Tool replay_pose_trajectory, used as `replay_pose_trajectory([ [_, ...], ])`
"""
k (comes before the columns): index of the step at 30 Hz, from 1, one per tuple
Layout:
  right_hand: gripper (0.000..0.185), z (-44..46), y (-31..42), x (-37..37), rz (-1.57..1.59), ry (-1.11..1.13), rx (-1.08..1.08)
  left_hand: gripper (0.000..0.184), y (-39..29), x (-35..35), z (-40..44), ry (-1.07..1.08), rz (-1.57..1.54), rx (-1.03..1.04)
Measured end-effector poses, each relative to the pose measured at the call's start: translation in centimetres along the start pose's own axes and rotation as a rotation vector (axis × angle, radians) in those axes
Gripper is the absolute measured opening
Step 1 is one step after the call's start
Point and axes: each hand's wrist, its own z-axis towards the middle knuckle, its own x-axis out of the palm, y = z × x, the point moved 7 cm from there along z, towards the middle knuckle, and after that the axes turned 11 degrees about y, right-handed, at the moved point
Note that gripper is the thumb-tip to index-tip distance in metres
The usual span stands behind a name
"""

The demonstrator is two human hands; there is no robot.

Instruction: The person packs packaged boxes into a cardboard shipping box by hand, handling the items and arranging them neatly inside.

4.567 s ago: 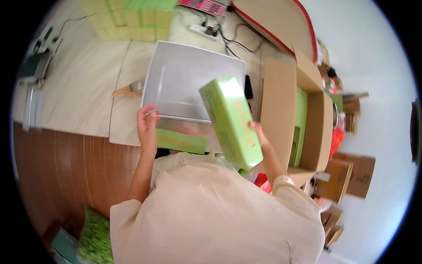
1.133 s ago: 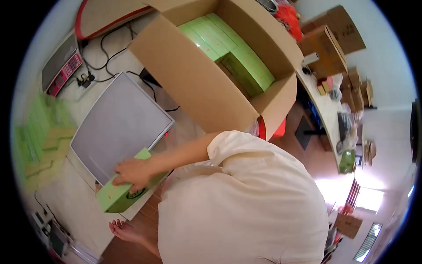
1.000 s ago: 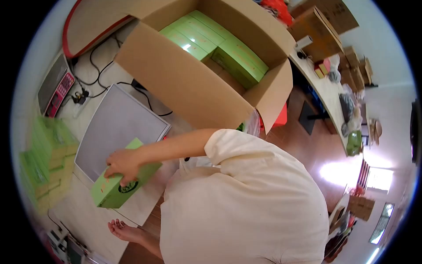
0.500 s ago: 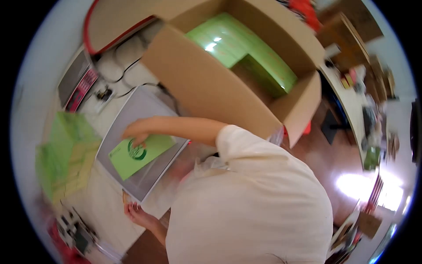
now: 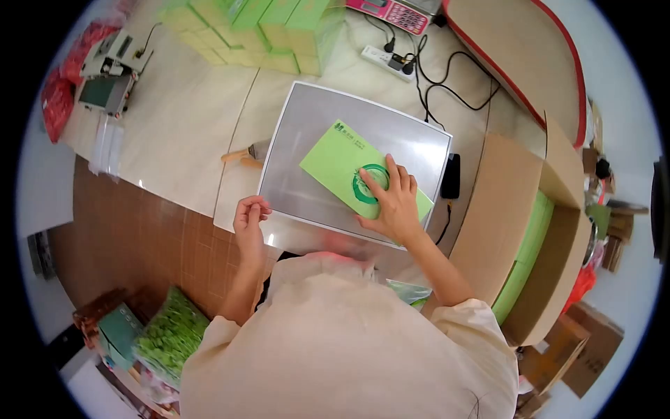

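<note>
A flat light-green box (image 5: 331, 164) with a dark green round logo lies at a slant on a grey metal scale platform (image 5: 293, 133) with a white rim. My right hand (image 5: 396, 202) spans the box near its right end. Its thumb is at the lower edge, one finger rests on the logo, and other fingers reach the upper edge. My left hand (image 5: 251, 222) is near the platform's lower left corner, fingers curled together with nothing visible in them. A wooden-handled tool (image 5: 241, 157) lies by the platform's left side, partly hidden.
Stacked green boxes (image 5: 296, 31) stand at the back. Beside them are a pink keypad unit (image 5: 394, 15), a power strip (image 5: 387, 63) and loose cables. A black phone (image 5: 451, 176) lies right of the platform. An open carton (image 5: 499, 209) holding green packages stands on the right.
The head view has swung round, so the platform now sits upright in the middle and the carton at right. My right hand stays on the green box; my left hand stays beside the platform.
</note>
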Motion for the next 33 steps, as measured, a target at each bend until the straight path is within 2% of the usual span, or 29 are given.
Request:
replay_pose_trajectory([
  [8, 0.082, 8.0, 0.4, 0.0, -0.053, -0.017, -0.054, 0.014, 2.8, -2.1, -0.1, -0.131, -0.102, -0.057],
  [16, 0.076, 14.8, 0.2, 0.2, -0.099, -0.234, -0.063, 0.014, 2.0, -2.5, -2.0, -0.121, -0.127, -0.063],
  [20, 0.075, 12.4, 0.5, -0.1, -0.14, -0.253, -0.02, 0.014, 0.7, -2.7, -2.8, -0.121, -0.132, -0.02],
  [22, 0.077, 9.9, 0.5, 0.3, -0.128, -0.181, 0.015, 0.014, 0.6, -2.6, -3.0, -0.111, -0.131, 0.004],
  [33, 0.084, -5.2, 1.3, 1.6, -0.089, -0.085, 0.11, 0.015, -0.6, -1.8, -3.2, -0.026, -0.169, 0.091],
])
